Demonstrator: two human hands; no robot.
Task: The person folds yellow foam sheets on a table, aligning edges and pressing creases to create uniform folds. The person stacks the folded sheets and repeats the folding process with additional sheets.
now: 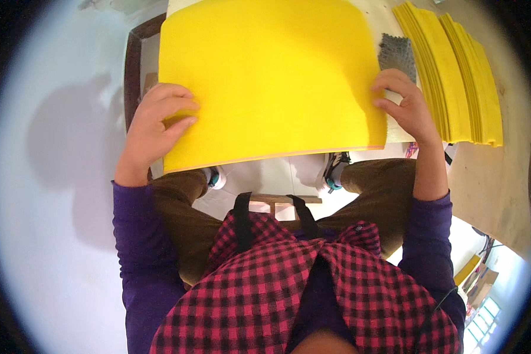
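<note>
A large yellow cloth-like sheet lies spread in front of me, with a thin pinkish line along its near edge. My left hand rests over its left side, fingers bent and the thumb apart from them. At the opposite side, my right hand has its fingertips on the right margin, with a gap between thumb and index finger. Neither hand visibly grips the sheet. Just beyond my right hand is a grey fabric piece with a zigzag-cut edge.
Two stacks of folded yellow cloth, a nearer one and an outer one, lie right of the sheet on a wooden table. A dark frame stands at the left beside a pale wall. Below are my legs and a wooden bar.
</note>
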